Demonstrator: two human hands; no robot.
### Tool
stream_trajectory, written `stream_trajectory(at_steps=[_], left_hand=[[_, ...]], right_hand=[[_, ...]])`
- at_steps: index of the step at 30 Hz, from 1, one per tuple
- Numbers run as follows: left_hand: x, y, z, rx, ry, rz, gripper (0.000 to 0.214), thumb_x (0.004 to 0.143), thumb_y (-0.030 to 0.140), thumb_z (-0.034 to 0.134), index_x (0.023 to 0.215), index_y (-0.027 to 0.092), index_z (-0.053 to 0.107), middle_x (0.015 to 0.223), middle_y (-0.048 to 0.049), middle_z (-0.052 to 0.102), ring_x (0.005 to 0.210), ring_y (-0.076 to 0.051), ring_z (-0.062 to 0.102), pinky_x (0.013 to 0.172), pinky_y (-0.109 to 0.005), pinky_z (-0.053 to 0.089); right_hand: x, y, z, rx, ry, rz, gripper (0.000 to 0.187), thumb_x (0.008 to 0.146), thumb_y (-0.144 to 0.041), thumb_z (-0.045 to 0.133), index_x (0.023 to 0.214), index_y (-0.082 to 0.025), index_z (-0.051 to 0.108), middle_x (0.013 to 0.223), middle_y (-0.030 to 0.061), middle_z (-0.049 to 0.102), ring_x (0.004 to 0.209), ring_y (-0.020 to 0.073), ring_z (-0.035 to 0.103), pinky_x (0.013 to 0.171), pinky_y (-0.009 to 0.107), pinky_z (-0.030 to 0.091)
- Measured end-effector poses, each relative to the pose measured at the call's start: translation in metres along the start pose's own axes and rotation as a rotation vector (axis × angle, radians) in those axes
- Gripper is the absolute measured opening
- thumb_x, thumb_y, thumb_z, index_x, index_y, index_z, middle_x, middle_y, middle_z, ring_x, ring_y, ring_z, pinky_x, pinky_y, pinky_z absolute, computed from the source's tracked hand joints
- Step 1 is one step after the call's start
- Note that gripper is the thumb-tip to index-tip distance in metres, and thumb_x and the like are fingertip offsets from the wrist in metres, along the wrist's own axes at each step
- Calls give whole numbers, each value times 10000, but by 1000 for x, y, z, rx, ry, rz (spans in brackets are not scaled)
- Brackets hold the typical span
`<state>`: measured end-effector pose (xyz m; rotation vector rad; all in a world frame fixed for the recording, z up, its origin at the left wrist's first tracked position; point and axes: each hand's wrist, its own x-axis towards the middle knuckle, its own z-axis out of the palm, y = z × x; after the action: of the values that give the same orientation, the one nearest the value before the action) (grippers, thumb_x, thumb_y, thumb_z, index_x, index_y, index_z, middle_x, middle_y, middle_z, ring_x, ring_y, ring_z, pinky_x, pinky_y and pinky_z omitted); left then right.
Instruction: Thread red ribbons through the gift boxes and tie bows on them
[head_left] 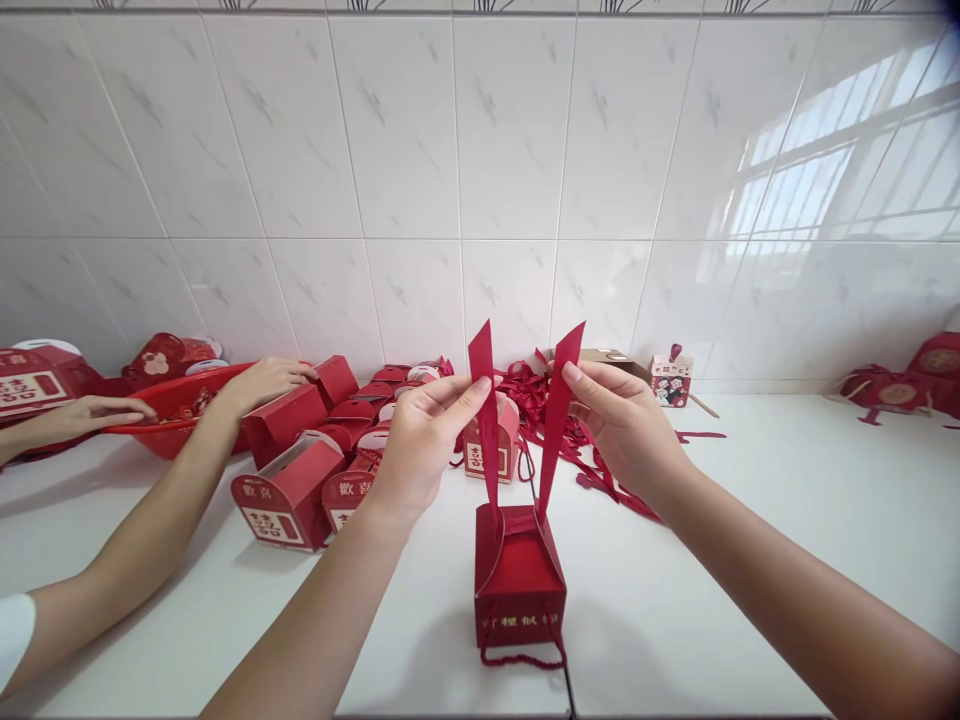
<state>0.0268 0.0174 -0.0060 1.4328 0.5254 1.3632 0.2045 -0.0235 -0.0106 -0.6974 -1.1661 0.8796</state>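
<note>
A small red gift box [520,575] with gold lettering stands upright in front of me, a twisted red cord handle [523,660] hanging at its near side. Red ribbon [553,425] comes up from the top of the box in two raised ends. My left hand [420,440] pinches the left end between thumb and fingers. Pinched in my right hand [626,420] is the right end. Both ends rise above my fingertips and lean slightly apart. Behind the ribbon, another red box [480,455] is partly hidden.
At left, another person's hands [274,383] reach to a red basin [161,440] and nearby boxes. Several red boxes [289,500] crowd the left. Loose red ribbons [525,385] lie heaped behind. A small printed box [671,380] stands near the tiled wall [510,150]; red bags [892,390] sit far right.
</note>
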Motion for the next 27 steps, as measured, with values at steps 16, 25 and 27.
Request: stream_trajectory(at_steps=[16, 25, 27], left_hand=[[-3, -4, -6, 61, -67, 16, 204, 793, 343, 667, 882, 172, 732, 851, -61, 737, 846, -193, 676, 805, -302, 508], [-1, -1, 3, 73, -127, 75, 201, 849, 364, 589, 780, 198, 680, 644, 2, 614, 643, -132, 592, 673, -257, 480], [-2, -1, 6, 141, -139, 96, 251, 850, 373, 584, 687, 195, 653, 597, 13, 548, 626, -120, 551, 665, -240, 458]], right_hand=[[2, -1, 2, 6, 15, -21, 113, 747, -363, 713, 750, -250, 709, 777, -13, 658, 733, 115, 592, 681, 259, 490], [5, -2, 10, -45, 16, 92, 232, 768, -400, 669, 752, -178, 602, 666, 3, 635, 563, 105, 580, 555, 252, 467], [5, -3, 13, -145, -13, 146, 252, 769, -399, 664, 725, -160, 597, 594, -9, 599, 468, 74, 502, 469, 222, 401]])
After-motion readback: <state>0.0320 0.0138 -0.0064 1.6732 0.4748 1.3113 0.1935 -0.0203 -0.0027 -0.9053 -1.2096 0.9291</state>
